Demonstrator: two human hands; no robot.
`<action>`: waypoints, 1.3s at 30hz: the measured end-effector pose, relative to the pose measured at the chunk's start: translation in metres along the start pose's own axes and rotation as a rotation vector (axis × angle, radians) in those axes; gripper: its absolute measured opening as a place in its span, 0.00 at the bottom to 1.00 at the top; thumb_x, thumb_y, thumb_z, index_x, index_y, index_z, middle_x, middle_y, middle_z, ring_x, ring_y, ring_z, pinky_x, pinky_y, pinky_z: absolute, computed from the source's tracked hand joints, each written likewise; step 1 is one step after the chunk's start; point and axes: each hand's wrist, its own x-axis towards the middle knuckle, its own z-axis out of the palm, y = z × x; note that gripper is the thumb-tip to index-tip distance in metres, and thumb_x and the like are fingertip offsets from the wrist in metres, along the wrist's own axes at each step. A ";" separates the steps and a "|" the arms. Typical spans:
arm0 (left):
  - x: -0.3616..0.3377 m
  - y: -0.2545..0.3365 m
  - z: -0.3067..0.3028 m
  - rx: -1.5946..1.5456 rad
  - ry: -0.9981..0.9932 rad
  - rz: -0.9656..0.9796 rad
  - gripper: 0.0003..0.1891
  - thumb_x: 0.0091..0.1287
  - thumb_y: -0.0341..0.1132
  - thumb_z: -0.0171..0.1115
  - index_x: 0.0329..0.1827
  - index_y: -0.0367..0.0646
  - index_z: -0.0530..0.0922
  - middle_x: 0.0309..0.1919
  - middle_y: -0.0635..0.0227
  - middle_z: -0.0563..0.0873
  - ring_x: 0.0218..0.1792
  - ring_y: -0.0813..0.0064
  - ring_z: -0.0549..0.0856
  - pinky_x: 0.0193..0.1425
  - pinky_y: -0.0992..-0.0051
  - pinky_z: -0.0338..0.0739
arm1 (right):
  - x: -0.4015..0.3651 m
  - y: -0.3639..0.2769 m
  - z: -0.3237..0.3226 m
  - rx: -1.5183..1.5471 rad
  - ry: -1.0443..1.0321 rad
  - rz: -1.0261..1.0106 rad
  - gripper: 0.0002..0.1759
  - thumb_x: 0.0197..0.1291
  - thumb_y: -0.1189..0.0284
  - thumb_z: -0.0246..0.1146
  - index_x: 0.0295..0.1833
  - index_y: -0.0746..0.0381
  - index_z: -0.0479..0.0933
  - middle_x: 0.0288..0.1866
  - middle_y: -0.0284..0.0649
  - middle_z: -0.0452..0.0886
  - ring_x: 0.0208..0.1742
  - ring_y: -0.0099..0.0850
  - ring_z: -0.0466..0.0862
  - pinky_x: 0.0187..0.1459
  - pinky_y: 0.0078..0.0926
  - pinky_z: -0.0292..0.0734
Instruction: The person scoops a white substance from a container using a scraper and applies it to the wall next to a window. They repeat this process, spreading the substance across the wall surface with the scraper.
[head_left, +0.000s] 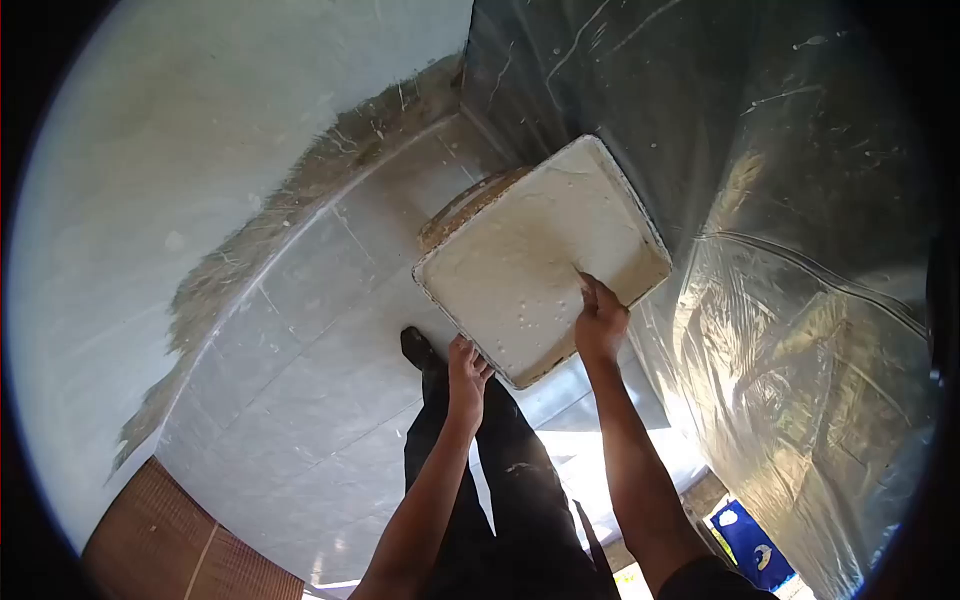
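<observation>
A rectangular tray (640,212) with a worn rim holds a pale, creamy wet mixture (540,240) with small bubbles near its lower part. My left hand (466,375) is at the tray's lower left edge, its fingers closed on the rim and partly hidden by it. Over the tray's lower right side, my right hand (600,318) is closed on a thin, pointed thing (579,272) that reaches the mixture; most of it is hidden in the fingers. Behind the tray's upper left side shows the brown edge of a round object (450,222).
A pale coated wall (210,130) with a rough brown lower band curves along the left. Shiny plastic sheeting (790,330) hangs on the right. Below are grey floor tiles (310,300), my dark-clad legs and a shoe (417,347). A brown slatted surface (170,530) lies lower left.
</observation>
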 end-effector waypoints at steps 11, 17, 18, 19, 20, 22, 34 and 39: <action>0.000 0.000 -0.003 0.001 -0.008 0.038 0.25 0.75 0.55 0.52 0.68 0.52 0.69 0.66 0.64 0.77 0.67 0.62 0.74 0.71 0.56 0.62 | -0.017 0.000 -0.015 0.049 0.086 0.056 0.15 0.66 0.80 0.60 0.54 0.59 0.85 0.45 0.52 0.88 0.48 0.47 0.88 0.50 0.38 0.82; -0.003 0.004 0.004 0.012 0.007 0.020 0.27 0.75 0.53 0.51 0.70 0.48 0.64 0.64 0.67 0.77 0.65 0.68 0.76 0.71 0.58 0.64 | -0.026 -0.004 -0.008 0.098 0.075 0.074 0.18 0.66 0.80 0.59 0.57 0.57 0.84 0.43 0.53 0.88 0.47 0.51 0.88 0.49 0.43 0.81; -0.005 0.005 0.004 0.036 0.002 0.036 0.29 0.75 0.53 0.51 0.72 0.48 0.63 0.66 0.65 0.76 0.67 0.67 0.76 0.71 0.58 0.64 | -0.024 -0.009 -0.011 0.034 0.129 0.139 0.19 0.65 0.81 0.58 0.59 0.57 0.83 0.43 0.53 0.87 0.47 0.51 0.88 0.48 0.44 0.82; -0.006 0.005 0.002 0.037 -0.001 0.036 0.29 0.75 0.53 0.51 0.72 0.48 0.63 0.66 0.65 0.76 0.67 0.67 0.76 0.71 0.58 0.64 | -0.023 -0.012 -0.013 -0.029 0.189 0.202 0.20 0.65 0.81 0.58 0.60 0.57 0.83 0.44 0.54 0.87 0.47 0.52 0.88 0.48 0.44 0.82; -0.005 0.004 0.000 0.031 0.013 0.017 0.31 0.75 0.54 0.51 0.75 0.47 0.61 0.68 0.64 0.75 0.68 0.65 0.75 0.73 0.57 0.63 | -0.029 -0.010 -0.006 -0.093 0.048 0.147 0.21 0.65 0.82 0.57 0.60 0.58 0.82 0.44 0.54 0.87 0.47 0.52 0.88 0.47 0.44 0.82; -0.005 0.003 0.000 0.026 0.027 -0.009 0.34 0.75 0.55 0.51 0.77 0.46 0.59 0.70 0.62 0.74 0.70 0.63 0.74 0.74 0.56 0.62 | -0.027 -0.016 -0.006 0.013 0.022 0.049 0.20 0.65 0.82 0.58 0.59 0.59 0.82 0.43 0.55 0.87 0.46 0.53 0.88 0.46 0.43 0.82; -0.007 0.002 -0.003 0.086 -0.020 0.055 0.32 0.72 0.59 0.54 0.74 0.54 0.63 0.66 0.64 0.76 0.69 0.61 0.73 0.73 0.54 0.61 | 0.049 -0.036 -0.002 -0.038 0.073 -0.033 0.16 0.66 0.79 0.59 0.55 0.58 0.85 0.44 0.51 0.88 0.45 0.50 0.88 0.47 0.37 0.82; -0.009 0.003 -0.007 0.123 -0.043 0.065 0.33 0.73 0.60 0.53 0.73 0.52 0.62 0.70 0.61 0.73 0.70 0.61 0.72 0.74 0.53 0.61 | 0.084 -0.030 0.016 0.079 0.230 -0.163 0.13 0.63 0.78 0.62 0.51 0.57 0.86 0.44 0.49 0.88 0.46 0.48 0.88 0.47 0.40 0.83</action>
